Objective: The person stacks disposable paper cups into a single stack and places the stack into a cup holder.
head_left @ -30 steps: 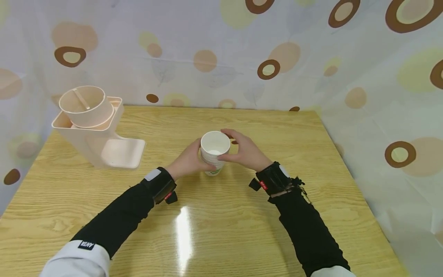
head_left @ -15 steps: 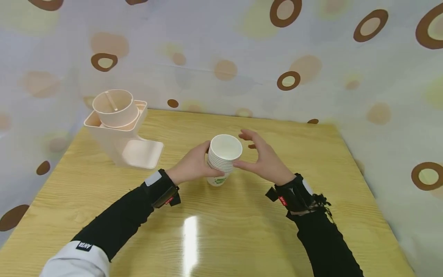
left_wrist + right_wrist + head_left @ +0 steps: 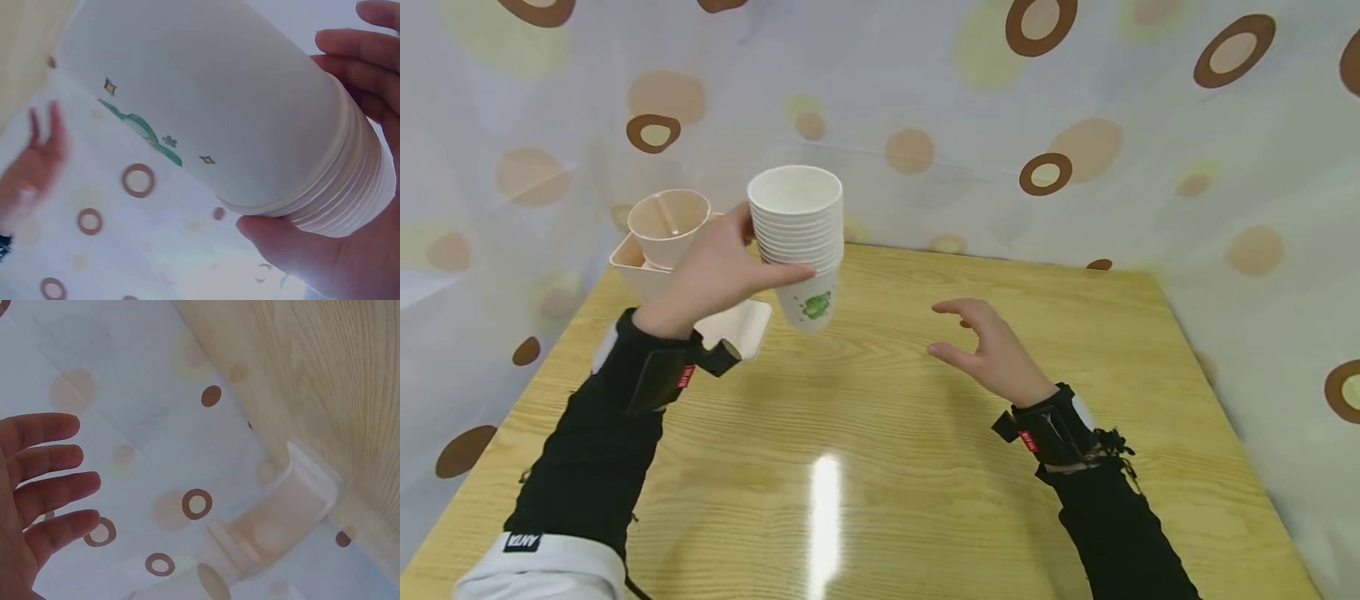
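The cups (image 3: 799,237), a nested stack of thin white paper ones, likely weigh almost nothing, but the walls should crush if squeezed hard, and the smooth paper could let the lower cups slide out of the nest. The safest hold is probably around the band of stacked rims, where the layers stiffen each other; that is where the left hand (image 3: 718,271) has them, fingers and thumb curled round the ribbed rims, as the left wrist view (image 3: 250,112) shows close up. The stack is held upright in the air above the tabletop (image 3: 925,467), just beside the beige dispenser (image 3: 670,242) at about ten o'clock. The bottom cup carries a small green print with tiny yellow stars; the top cup looks empty. The right hand (image 3: 988,350) hovers at three o'clock of the stack, well apart, fingers spread and loosely bent, holding nothing.
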The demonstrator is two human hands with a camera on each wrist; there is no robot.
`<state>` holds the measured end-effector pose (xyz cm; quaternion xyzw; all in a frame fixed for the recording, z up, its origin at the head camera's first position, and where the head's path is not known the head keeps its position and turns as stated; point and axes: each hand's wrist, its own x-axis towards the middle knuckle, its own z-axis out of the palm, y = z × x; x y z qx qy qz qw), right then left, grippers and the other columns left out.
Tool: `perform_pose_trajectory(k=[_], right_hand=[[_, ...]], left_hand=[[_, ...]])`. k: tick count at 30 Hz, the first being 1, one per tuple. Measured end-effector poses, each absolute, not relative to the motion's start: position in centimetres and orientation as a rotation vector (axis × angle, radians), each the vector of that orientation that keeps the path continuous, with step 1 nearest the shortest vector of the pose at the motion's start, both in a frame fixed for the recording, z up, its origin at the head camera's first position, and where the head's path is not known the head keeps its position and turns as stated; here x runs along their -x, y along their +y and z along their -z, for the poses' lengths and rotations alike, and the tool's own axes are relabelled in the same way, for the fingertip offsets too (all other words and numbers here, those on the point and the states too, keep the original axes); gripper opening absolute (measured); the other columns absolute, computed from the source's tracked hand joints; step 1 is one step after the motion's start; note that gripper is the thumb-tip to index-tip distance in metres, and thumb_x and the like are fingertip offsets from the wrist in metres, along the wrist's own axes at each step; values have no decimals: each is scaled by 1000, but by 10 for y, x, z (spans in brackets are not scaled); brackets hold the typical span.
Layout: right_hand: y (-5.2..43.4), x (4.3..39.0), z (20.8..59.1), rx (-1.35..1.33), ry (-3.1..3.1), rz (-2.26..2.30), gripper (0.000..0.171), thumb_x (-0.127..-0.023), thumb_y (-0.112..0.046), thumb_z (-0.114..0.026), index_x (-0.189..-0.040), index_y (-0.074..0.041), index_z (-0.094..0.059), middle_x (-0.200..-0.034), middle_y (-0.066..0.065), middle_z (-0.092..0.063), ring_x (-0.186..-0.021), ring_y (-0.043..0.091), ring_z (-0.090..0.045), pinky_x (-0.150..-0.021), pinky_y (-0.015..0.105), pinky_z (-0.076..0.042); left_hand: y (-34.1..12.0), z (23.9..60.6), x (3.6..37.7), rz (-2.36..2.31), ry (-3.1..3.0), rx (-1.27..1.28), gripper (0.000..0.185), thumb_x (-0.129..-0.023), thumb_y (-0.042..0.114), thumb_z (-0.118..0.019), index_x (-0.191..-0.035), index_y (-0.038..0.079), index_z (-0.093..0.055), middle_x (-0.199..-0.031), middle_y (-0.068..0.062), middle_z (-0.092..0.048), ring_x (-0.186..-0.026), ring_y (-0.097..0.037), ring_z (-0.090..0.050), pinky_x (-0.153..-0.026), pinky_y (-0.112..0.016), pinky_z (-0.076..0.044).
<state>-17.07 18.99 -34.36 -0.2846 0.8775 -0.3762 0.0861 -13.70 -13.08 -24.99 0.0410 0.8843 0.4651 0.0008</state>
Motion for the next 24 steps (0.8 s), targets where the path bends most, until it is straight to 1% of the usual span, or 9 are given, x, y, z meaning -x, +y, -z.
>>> perform_pose_trajectory(k=[4,7,9,11,12,14,17,21,24], right_hand=[[189,171,346,822,2632,1088,52,-88,-33,-62,-133,-12,-46,-137,10,-44,-128,28,-38,-103,45,-35],[189,170,348,793,2629,1074,52,-88,-35,-61,-133,-12,-46,-137,10,-43,-128,28,-38,-104,45,-35],[189,168,348,779,2625,1069,53,-89,-36,-60,-133,-12,-46,-138,10,-43,-128,28,-38,-104,45,-35],[189,167,349,770,2624,1063,53,-88,-37,-60,-133,-12,-46,-137,10,-44,-128,27,-38,-105,44,-35],[189,167,349,766,2626,1063,53,-88,-37,-60,-133,-12,-46,-137,10,-44,-128,27,-38,-105,44,-35],[188,167,349,769,2635,1057,52,-88,-36,-61,-133,-12,-47,-137,9,-45,-128,27,-38,-104,45,-36],[187,167,351,774,2639,1053,52,-88,-36,-61,-132,-12,-48,-136,9,-46,-128,28,-38,-103,46,-37],[186,168,353,774,2631,1043,51,-88,-37,-61,-131,-12,-48,-135,9,-46,-128,28,-38,-101,48,-37],[186,167,353,769,2632,1038,51,-88,-36,-61,-131,-12,-49,-135,10,-46,-127,28,-39,-101,48,-38]], left_hand=[[-155,226,129,-1487,2856,1,68,-74,36,-76,-132,16,-44,-127,-6,-54,-115,-16,-50,-94,-37,-40],[-173,212,126,-1526,2941,120,67,-75,36,-75,-132,20,-45,-124,0,-54,-108,-11,-48,-88,-29,-38],[-185,204,124,-1605,2986,222,65,-75,32,-76,-132,22,-46,-121,6,-54,-105,-8,-48,-87,-26,-37],[-196,198,123,-1704,3008,348,65,-74,29,-77,-131,22,-46,-118,11,-53,-103,-5,-47,-89,-23,-38],[-201,196,123,-1751,3017,412,66,-74,27,-77,-131,22,-46,-118,13,-52,-103,-4,-47,-92,-23,-38],[-209,194,123,-1813,3055,538,68,-72,24,-78,-132,22,-45,-122,14,-52,-106,-2,-47,-100,-24,-39],[-219,194,127,-1839,3115,715,71,-71,22,-78,-133,23,-43,-129,14,-51,-109,0,-46,-106,-24,-37],[-230,203,134,-1852,3124,827,73,-70,20,-78,-133,24,-42,-134,13,-49,-114,0,-45,-109,-25,-35],[-235,210,139,-1817,3101,852,74,-70,21,-77,-135,25,-40,-137,12,-47,-118,-2,-44,-111,-27,-33]])
